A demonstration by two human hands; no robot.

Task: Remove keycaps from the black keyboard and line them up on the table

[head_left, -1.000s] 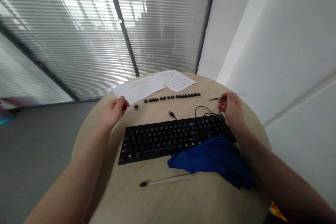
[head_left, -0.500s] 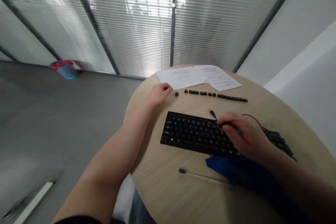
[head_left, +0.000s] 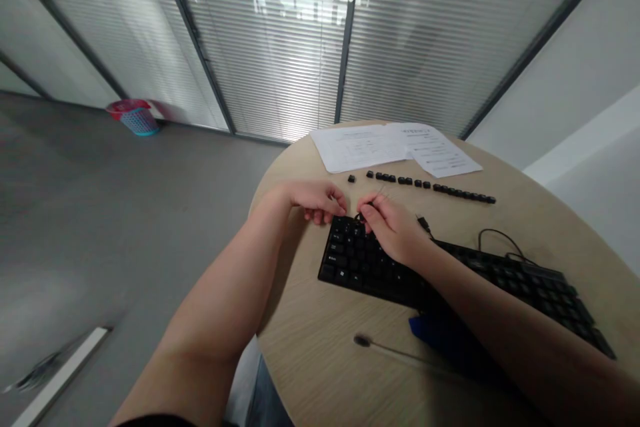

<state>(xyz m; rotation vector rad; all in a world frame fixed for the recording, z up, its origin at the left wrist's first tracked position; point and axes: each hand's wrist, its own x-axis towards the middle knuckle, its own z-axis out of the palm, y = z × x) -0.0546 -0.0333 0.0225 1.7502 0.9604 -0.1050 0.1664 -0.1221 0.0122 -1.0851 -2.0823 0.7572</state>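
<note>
A black keyboard (head_left: 350, 260) lies on the round wooden table, partly covered by my right forearm. Over its top left keys, my right hand (head_left: 393, 223) pinches a small dark tool with thin wires, which looks like a keycap puller (head_left: 369, 205). My left hand (head_left: 320, 200) is beside the keyboard's top left corner, fingers curled in; whatever they may hold is hidden. Loose black keycaps (head_left: 435, 188) form a row behind the keyboard, with a single keycap (head_left: 351, 179) apart at the left end.
Printed papers (head_left: 370, 147) lie at the table's far side. A brush with a thin handle (head_left: 363, 340) and a blue cloth (head_left: 430, 333) are in front of the keyboard. A cable (head_left: 500, 232) curls behind its right part. A basket (head_left: 137, 119) stands on the floor.
My right hand has moved left across the keyboard with the tool, to the top left keys. My left hand has come down from near the papers to the keyboard's corner. The view has shifted slightly.
</note>
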